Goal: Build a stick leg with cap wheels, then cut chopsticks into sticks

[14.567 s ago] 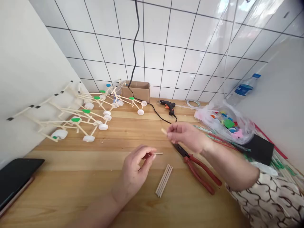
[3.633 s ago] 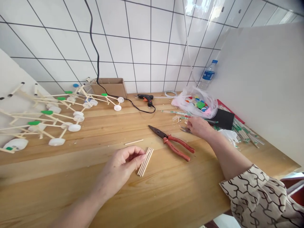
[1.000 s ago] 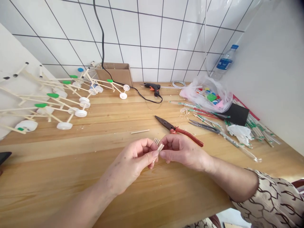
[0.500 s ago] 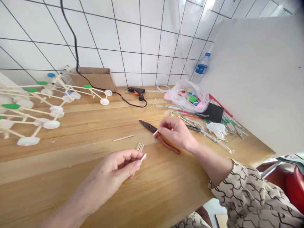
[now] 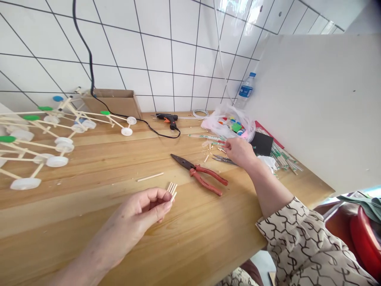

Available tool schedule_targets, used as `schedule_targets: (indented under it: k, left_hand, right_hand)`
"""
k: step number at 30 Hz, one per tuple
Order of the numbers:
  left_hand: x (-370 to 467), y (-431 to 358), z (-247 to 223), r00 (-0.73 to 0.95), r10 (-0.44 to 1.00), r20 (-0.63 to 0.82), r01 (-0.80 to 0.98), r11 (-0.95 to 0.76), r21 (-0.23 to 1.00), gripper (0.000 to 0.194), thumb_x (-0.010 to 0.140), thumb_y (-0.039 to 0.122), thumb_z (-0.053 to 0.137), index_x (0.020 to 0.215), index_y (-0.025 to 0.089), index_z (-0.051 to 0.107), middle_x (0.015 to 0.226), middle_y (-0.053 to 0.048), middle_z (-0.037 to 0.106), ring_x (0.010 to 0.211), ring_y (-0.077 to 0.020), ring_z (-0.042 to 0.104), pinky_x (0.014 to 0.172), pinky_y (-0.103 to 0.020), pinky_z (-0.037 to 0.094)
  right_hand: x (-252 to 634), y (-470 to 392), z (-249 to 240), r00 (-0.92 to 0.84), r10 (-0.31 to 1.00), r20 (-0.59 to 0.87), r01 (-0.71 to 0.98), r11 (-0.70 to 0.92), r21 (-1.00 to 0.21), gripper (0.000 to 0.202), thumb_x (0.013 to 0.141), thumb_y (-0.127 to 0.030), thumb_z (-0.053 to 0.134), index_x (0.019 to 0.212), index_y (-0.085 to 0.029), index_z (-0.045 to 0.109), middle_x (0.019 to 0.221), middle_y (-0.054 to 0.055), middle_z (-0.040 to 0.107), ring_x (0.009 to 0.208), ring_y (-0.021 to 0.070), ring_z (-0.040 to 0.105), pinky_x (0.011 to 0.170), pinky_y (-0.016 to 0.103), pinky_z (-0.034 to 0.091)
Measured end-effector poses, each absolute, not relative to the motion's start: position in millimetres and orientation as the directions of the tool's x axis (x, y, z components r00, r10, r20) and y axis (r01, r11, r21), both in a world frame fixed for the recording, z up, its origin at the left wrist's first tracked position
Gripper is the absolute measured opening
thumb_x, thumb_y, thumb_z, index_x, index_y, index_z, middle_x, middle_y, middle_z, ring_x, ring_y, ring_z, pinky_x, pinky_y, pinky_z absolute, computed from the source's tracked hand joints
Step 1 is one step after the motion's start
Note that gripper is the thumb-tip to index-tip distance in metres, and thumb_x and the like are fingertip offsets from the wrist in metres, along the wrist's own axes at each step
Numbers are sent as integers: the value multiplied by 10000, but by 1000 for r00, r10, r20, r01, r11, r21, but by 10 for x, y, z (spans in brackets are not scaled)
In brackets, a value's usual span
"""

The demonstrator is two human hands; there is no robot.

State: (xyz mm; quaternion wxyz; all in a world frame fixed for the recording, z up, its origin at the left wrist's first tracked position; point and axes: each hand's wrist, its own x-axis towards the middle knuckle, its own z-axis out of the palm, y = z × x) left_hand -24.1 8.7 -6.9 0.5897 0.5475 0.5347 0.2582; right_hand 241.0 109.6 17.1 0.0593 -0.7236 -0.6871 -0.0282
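My left hand (image 5: 145, 210) pinches a short wooden stick (image 5: 174, 196) between thumb and fingertips. Just beyond those fingertips, several short wooden sticks (image 5: 172, 187) lie side by side on the table. A longer stick (image 5: 150, 177) rests to their left. My right hand (image 5: 241, 151) reaches over the clutter at the back right, fingers curled closed; whatever is in them is hidden. Below it lie scissors (image 5: 224, 159), partly covered by the hand, and a small stick piece (image 5: 206, 159). Red-handled long-nose pliers (image 5: 198, 171) lie between my hands.
At the left stand stick frames with white wheels (image 5: 57, 161). Behind are a cardboard box (image 5: 113, 104) and a corded glue gun (image 5: 169, 120). A plastic bag (image 5: 222, 125) of coloured caps, a water bottle (image 5: 246, 89) and wrapped sticks (image 5: 284, 156) sit at the right.
My right hand has moved from over the pliers, where it held a small stick piece, back and right to the clutter. My left hand keeps its stick. The view has shifted slightly.
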Motion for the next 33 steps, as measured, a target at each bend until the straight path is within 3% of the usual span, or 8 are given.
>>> schedule_targets:
  k: [4, 8, 15, 18, 23, 25, 29, 33]
  left_hand:
    - [-250, 87, -100, 297, 896, -331, 277, 251, 928, 245, 718, 432, 597, 773, 194, 608, 689, 15, 511, 646, -137, 437, 636, -256, 374]
    - [-235, 77, -73, 283, 900, -333, 269, 258, 928, 225, 711, 414, 609, 772, 198, 606, 687, 21, 510, 647, -135, 432, 635, -255, 359]
    - [-229, 74, -27, 285, 913, -291, 258, 219, 941, 214, 745, 403, 575, 713, 191, 568, 654, 34, 471, 633, -126, 411, 614, -247, 335]
    - [-242, 86, -51, 301, 915, -269, 251, 196, 948, 218, 774, 395, 552, 711, 187, 548, 654, 32, 476, 631, -123, 421, 612, -246, 350]
    - [-233, 76, -66, 210, 962, -171, 236, 120, 964, 172, 789, 371, 547, 764, 201, 543, 663, 30, 509, 625, -125, 474, 591, -232, 402]
    - [-223, 54, -67, 142, 984, -112, 267, 70, 961, 161, 788, 367, 551, 796, 207, 545, 750, 9, 574, 711, -148, 538, 641, -242, 435]
    - [-197, 4, -71, 73, 997, 39, 387, -64, 920, 134, 798, 344, 533, 841, 221, 563, 972, -31, 641, 939, -205, 577, 807, -288, 445]
    - [-166, -16, -64, 92, 985, 145, 508, -172, 844, 90, 789, 303, 522, 790, 232, 577, 849, -18, 659, 821, -201, 601, 749, -279, 456]
  right_hand:
    - [2555, 1187, 73, 82, 996, 40, 996, -83, 18, 176, 725, -120, 517, 810, -133, 670, 854, 160, 689, 794, 306, 629, 592, 325, 419]
    - [2583, 1234, -20, 68, 997, 28, 996, -69, 53, 165, 735, -120, 519, 817, -126, 662, 833, 167, 686, 754, 278, 633, 589, 316, 420]
    - [2470, 1186, 51, -51, 975, 214, 998, 44, 33, 204, 810, -94, 412, 906, -85, 592, 895, 187, 656, 833, 272, 597, 725, 352, 393]
    - [2374, 1123, 90, -99, 955, 280, 995, 101, 9, 227, 846, -89, 355, 971, -86, 544, 848, 147, 653, 800, 246, 586, 730, 337, 386]
    - [2180, 936, 38, -348, 825, 446, 900, 427, -87, 206, 869, -111, 357, 976, -139, 530, 907, 118, 608, 856, 214, 543, 732, 301, 396]
    - [2075, 819, 2, -470, 758, 452, 823, 562, -85, 169, 858, -123, 402, 952, -149, 541, 916, 114, 591, 862, 211, 527, 742, 308, 401]
    - [1831, 545, -32, -708, 594, 381, 639, 769, -14, 206, 880, -101, 370, 958, -127, 559, 879, 104, 580, 785, 183, 507, 712, 310, 415]
    - [1646, 354, -23, -818, 420, 392, 486, 870, 83, 252, 898, -92, 329, 946, -94, 576, 809, 101, 591, 711, 181, 485, 649, 312, 429]
